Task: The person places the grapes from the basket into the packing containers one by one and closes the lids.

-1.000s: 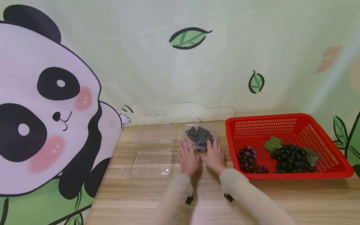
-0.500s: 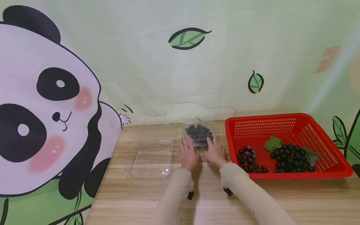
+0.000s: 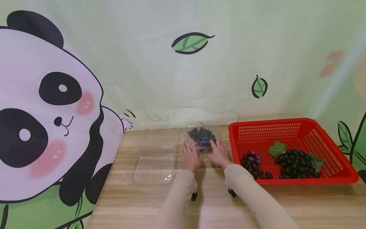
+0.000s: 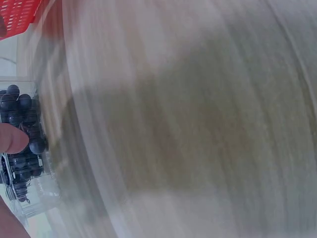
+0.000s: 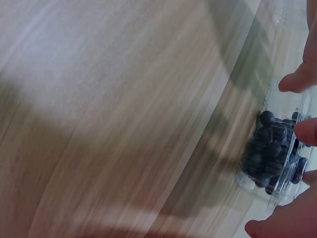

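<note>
A see-through plastic clamshell box (image 3: 218, 131) holds a bunch of dark grapes (image 3: 201, 135) at the back of the table, near the wall cloth. My left hand (image 3: 191, 159) rests its outstretched fingers on the box's near left side. My right hand (image 3: 220, 156) lays its fingers on the near right side, over the front edge. In the left wrist view, a fingertip (image 4: 12, 139) overlaps the box of grapes (image 4: 22, 116). Fingertips and thumbs of both hands surround the box (image 5: 243, 179) in the right wrist view, where the grapes (image 5: 270, 148) show through its wall.
A second see-through clamshell (image 3: 154, 168) lies unfolded to the left. On the right stands a red plastic basket (image 3: 286, 182) with a small bunch of reddish grapes (image 3: 251, 160) and a larger black bunch (image 3: 295, 163) with leaves. The panda-printed cloth (image 3: 143, 79) hangs behind the table.
The box of grapes has slid slightly away from me toward the wall cloth, and both hands have moved forward with it. The head view has tilted up a little.
</note>
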Action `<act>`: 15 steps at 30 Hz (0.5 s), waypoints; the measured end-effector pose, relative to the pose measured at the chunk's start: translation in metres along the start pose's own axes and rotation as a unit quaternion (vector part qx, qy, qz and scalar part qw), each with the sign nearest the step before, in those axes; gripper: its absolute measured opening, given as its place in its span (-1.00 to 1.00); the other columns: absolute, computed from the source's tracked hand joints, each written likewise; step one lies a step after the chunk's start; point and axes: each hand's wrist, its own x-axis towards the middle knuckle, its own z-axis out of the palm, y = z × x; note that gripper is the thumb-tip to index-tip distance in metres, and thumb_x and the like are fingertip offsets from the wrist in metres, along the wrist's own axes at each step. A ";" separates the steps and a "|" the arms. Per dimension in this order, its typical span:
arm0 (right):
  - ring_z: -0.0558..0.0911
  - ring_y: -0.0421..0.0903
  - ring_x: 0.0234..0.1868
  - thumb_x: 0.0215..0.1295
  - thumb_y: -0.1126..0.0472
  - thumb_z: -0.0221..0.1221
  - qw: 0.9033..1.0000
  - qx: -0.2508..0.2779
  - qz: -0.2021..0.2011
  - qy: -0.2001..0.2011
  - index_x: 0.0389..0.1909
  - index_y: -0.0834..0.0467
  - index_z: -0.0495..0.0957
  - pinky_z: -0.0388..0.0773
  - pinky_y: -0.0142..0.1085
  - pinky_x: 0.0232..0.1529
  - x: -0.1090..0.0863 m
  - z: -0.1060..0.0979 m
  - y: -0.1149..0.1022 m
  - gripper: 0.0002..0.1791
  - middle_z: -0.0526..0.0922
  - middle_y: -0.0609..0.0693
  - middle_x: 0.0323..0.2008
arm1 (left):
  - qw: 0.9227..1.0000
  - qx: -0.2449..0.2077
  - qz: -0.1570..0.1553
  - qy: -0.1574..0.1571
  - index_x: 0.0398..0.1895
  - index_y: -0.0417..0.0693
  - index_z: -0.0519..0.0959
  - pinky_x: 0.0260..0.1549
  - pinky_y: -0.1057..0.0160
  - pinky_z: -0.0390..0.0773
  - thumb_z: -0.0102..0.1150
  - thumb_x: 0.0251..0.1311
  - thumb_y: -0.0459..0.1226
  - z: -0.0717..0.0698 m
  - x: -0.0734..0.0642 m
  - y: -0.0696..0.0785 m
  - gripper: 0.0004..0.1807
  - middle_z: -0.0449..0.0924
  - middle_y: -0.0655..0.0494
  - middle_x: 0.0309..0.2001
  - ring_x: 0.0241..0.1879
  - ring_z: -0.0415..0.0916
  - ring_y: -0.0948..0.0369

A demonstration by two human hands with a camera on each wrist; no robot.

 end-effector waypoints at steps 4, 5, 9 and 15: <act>-0.21 0.13 0.38 0.04 0.15 0.05 1.000 0.002 -0.014 -0.002 0.34 0.13 -0.01 -0.02 0.26 0.16 0.002 0.000 0.004 -0.21 -0.26 0.18 0.38 | 1.000 0.000 0.003 -0.006 0.37 -0.09 -0.11 0.24 -0.13 -0.08 0.05 0.04 -0.14 -0.003 0.001 0.000 -0.15 -0.29 -0.16 0.39 0.36 -0.25 -0.04; -0.22 0.13 0.38 0.05 0.15 0.05 1.000 0.001 -0.018 -0.004 0.34 0.13 -0.01 -0.01 0.26 0.15 0.002 0.000 0.005 -0.21 -0.26 0.18 0.38 | 1.000 0.001 0.004 -0.007 0.36 -0.09 -0.10 0.24 -0.12 -0.07 0.06 0.03 -0.15 -0.004 0.001 0.000 -0.15 -0.28 -0.17 0.39 0.36 -0.24 -0.04; -0.25 0.12 0.38 0.08 0.15 0.05 0.999 -0.004 -0.030 -0.017 0.34 0.13 -0.04 0.01 0.23 0.17 0.002 -0.001 0.008 -0.21 -0.28 0.19 0.38 | 1.000 0.006 0.007 -0.016 0.36 -0.10 -0.10 0.24 -0.12 -0.05 0.09 0.00 -0.14 -0.007 0.001 0.000 -0.13 -0.29 -0.17 0.39 0.36 -0.23 -0.06; -0.26 0.15 0.37 0.07 0.18 0.04 0.998 0.008 -0.051 -0.023 0.34 0.16 -0.05 0.00 0.14 0.22 0.003 -0.004 0.010 -0.21 -0.30 0.21 0.38 | 1.000 -0.002 0.011 -0.028 0.36 -0.09 -0.11 0.23 -0.12 -0.05 0.12 -0.02 -0.12 -0.010 0.004 -0.002 -0.10 -0.30 -0.17 0.39 0.35 -0.22 -0.07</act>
